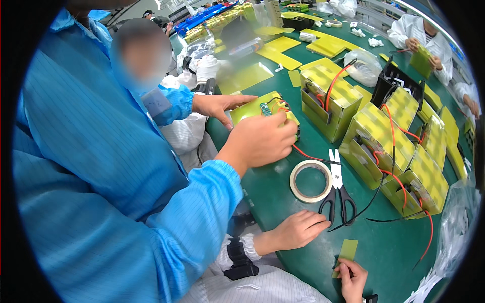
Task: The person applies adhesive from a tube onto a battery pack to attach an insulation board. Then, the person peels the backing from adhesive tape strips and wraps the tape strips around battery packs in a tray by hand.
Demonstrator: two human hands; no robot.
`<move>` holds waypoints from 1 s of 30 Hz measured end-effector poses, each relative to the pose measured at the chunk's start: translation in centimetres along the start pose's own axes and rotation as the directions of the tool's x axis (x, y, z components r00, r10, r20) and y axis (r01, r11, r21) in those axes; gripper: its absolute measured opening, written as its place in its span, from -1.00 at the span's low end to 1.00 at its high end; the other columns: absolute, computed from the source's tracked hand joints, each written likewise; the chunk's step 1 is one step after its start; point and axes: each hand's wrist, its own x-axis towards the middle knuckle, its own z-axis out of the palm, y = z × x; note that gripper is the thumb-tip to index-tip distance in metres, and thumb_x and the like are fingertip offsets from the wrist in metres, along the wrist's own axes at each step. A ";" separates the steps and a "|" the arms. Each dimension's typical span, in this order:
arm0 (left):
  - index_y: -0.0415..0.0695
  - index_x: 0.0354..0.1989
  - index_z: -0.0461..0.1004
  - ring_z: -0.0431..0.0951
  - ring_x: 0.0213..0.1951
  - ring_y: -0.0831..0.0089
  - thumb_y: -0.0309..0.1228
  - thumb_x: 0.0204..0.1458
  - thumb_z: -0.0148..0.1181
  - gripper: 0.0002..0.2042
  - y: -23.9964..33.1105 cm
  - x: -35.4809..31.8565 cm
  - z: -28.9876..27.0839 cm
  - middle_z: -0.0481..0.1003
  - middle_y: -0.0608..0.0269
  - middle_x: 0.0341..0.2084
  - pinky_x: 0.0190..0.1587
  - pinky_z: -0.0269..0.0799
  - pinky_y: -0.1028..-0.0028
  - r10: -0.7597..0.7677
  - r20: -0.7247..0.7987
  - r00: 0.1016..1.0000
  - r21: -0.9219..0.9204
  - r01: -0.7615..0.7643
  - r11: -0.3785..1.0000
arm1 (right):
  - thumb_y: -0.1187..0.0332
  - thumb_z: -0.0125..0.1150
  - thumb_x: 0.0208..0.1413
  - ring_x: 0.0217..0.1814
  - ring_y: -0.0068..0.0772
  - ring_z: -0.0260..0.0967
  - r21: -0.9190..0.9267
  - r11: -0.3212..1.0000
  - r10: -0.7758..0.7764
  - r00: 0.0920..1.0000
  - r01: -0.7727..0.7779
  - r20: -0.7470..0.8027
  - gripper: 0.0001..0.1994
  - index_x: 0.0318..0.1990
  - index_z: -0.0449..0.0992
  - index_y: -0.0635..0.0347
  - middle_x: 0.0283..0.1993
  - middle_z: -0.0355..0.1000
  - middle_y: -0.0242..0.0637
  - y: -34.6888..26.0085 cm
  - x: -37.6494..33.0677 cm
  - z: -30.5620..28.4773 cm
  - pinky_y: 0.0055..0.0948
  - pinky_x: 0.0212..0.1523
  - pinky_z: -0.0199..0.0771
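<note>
Left hand: your left hand [298,230] is resting on the green worktop [283,192], fingers loosely curled and pinching nothing; its fingertips are lying just beside the black handles of the scissors [337,194].
Right hand: your right hand [352,279] is pinching the lower edge of a small yellow-green strip [347,251] between thumb and fingers, holding it flat just above the worktop.
Strip: it is sitting directly ahead of your right grip, near the scissor handles but not touching them.
Tape roll: a ring of pale tape [310,181] is lying flat ahead of your left grip, touching the scissors on its right side.
Battery packs: 4 or more yellow-wrapped packs [374,139] with red and black wires [391,174] are standing well ahead and to the right of both grips.
Co-worker: a person in a blue coat [101,166] is leaning in from your left, both hands [262,139] pressing on a yellow pack [255,107] with a small green board, well ahead of your left grip.
</note>
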 end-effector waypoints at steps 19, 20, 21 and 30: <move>-0.24 -0.29 0.39 0.37 -0.46 0.37 -0.58 -0.29 0.15 -0.72 0.1 0.6 0.0 0.35 0.22 -0.39 -0.41 0.30 0.47 -0.006 -0.005 1.000 0.002 0.006 1.000 | 0.46 -0.02 0.02 -0.53 -0.59 0.27 0.088 0.993 0.078 0.996 -0.081 0.034 -0.82 -0.25 0.44 0.35 -0.51 0.38 -0.31 -1.0 0.1 -0.3 -0.62 -0.46 0.29; -0.25 -0.29 0.39 0.37 -0.47 0.37 -0.58 -0.29 0.16 -0.71 0.1 0.5 -0.1 0.35 0.22 -0.39 -0.41 0.30 0.47 -0.006 0.001 1.000 0.005 0.006 1.000 | 0.46 -0.02 0.02 -0.53 -0.59 0.27 0.089 0.992 0.089 0.995 -0.092 0.038 -0.82 -0.25 0.44 0.35 -0.51 0.37 -0.31 -1.2 0.1 -0.2 -0.62 -0.47 0.28; -0.25 -0.29 0.39 0.37 -0.47 0.37 -0.58 -0.29 0.16 -0.71 0.0 0.2 -0.1 0.35 0.22 -0.39 -0.41 0.30 0.47 -0.007 -0.003 1.000 0.007 0.007 1.000 | 0.46 -0.02 0.02 -0.53 -0.59 0.27 0.086 0.992 0.086 0.995 -0.089 0.040 -0.82 -0.25 0.44 0.35 -0.51 0.37 -0.31 -1.3 0.1 0.0 -0.62 -0.47 0.28; -0.24 -0.28 0.39 0.37 -0.46 0.38 -0.57 -0.29 0.16 -0.71 0.0 0.3 0.1 0.35 0.23 -0.38 -0.41 0.30 0.48 0.008 -0.012 1.000 0.010 -0.008 1.000 | 0.46 -0.01 0.02 -0.54 -0.60 0.26 0.124 0.982 0.142 0.990 -0.144 0.026 -0.82 -0.26 0.44 0.35 -0.54 0.37 -0.33 -1.3 0.1 -0.2 -0.63 -0.49 0.28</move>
